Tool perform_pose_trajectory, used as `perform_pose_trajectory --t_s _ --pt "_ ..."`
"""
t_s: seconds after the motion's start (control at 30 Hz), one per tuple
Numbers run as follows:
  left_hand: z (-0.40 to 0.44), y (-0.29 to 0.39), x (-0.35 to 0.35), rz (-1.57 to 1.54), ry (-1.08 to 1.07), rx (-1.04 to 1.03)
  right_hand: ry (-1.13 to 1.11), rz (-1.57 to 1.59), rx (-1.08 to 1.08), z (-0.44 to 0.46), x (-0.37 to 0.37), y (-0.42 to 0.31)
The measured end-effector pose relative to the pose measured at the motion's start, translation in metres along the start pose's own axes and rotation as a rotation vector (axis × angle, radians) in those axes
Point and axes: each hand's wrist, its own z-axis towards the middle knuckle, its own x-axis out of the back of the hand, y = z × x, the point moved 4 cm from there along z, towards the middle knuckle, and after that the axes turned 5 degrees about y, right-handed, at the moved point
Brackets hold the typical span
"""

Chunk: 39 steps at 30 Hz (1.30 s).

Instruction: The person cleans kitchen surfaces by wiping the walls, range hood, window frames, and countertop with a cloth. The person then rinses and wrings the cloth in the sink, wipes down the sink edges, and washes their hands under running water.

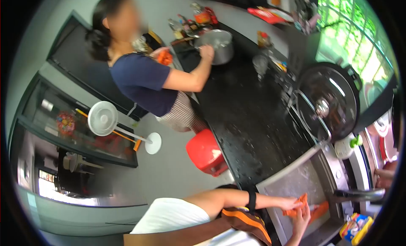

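Over the sink (275, 189), my left hand (289, 203), with a black band on that forearm, is closed on a crumpled orange cloth (302, 199). My right hand (301, 218) comes up from the lower edge, its fingers closed on the lower side of the same cloth. Just beside my right hand, a longer orange piece (319, 212) hangs or lies in the sink; whether it joins the cloth I cannot tell. A dark faucet (359, 194) reaches over the sink's right side.
A large glass lid (327, 106) stands by a metal rack. Along the black counter (249, 114), a co-worker (144, 76) touches a metal pot (222, 47) and holds something orange. A red bin (205, 150) and a white fan (103, 119) stand on the floor. A yellow-blue packet (356, 229) lies beside the sink.
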Motion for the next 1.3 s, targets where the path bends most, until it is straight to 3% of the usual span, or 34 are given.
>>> perform_pose_trajectory --t_s 0.07,0.1,0.13,0.17,0.2,0.23,0.27,0.3,0.4,0.47,0.5,0.63,0.7,0.77,0.83,0.93,1.17,1.3 --pt "-0.022 0.033 0.027 0.188 0.176 -0.098 0.072 0.059 0.019 -0.006 0.005 -0.006" --pt "-0.028 0.035 0.035 -0.036 0.186 0.102 0.129 -0.048 0.098 -0.007 0.023 0.002" --pt "-0.034 0.033 0.04 -0.266 0.187 0.295 0.17 -0.038 0.125 -0.032 -0.003 -0.054" --pt "-0.038 0.032 0.039 -0.441 0.225 0.224 0.123 -0.024 0.1 -0.032 0.009 -0.043" --pt "-0.038 0.029 0.04 -0.441 0.23 0.219 0.08 -0.012 0.074 -0.033 0.011 -0.044" --pt "-0.036 0.032 0.042 -0.372 0.251 0.076 0.08 -0.016 0.074 -0.033 0.014 -0.045" --pt "-0.034 0.035 0.044 -0.301 0.269 -0.067 0.063 -0.009 -0.067 -0.034 0.016 -0.041" --pt "-0.039 0.044 0.046 -0.302 0.266 -0.068 0.046 -0.001 -0.211 -0.036 0.009 -0.043" --pt "-0.054 0.074 0.041 -0.318 0.108 0.002 0.138 0.203 -0.315 -0.039 -0.02 -0.063" --pt "-0.051 0.073 0.032 -0.119 0.11 -0.049 0.197 0.153 -0.311 -0.03 -0.014 -0.034" --pt "-0.06 0.082 0.034 0.002 0.141 0.036 0.201 0.11 -0.272 -0.026 -0.007 -0.017" --pt "-0.077 0.094 0.04 0.033 0.229 0.047 0.219 0.054 -0.175 -0.021 0.001 -0.009" --pt "-0.089 0.112 0.046 -0.028 0.169 0.027 0.167 0.246 -0.094 -0.009 0.009 0.001" --pt "-0.073 0.082 0.04 -0.09 0.172 0.02 0.206 0.307 -0.09 -0.017 0.011 -0.001" --pt "-0.078 0.094 0.04 -0.231 0.099 -0.039 0.329 0.384 -0.115 -0.022 0.004 -0.015" --pt "-0.072 0.086 0.037 -0.239 0.127 -0.02 0.283 0.467 -0.094 -0.024 0.005 -0.017" --pt "-0.094 0.116 0.042 -0.319 0.077 -0.068 0.22 0.503 -0.047 -0.038 -0.027 -0.062" --pt "-0.097 0.114 0.041 -0.409 0.054 -0.089 0.329 0.364 0.033 -0.042 -0.021 -0.065"
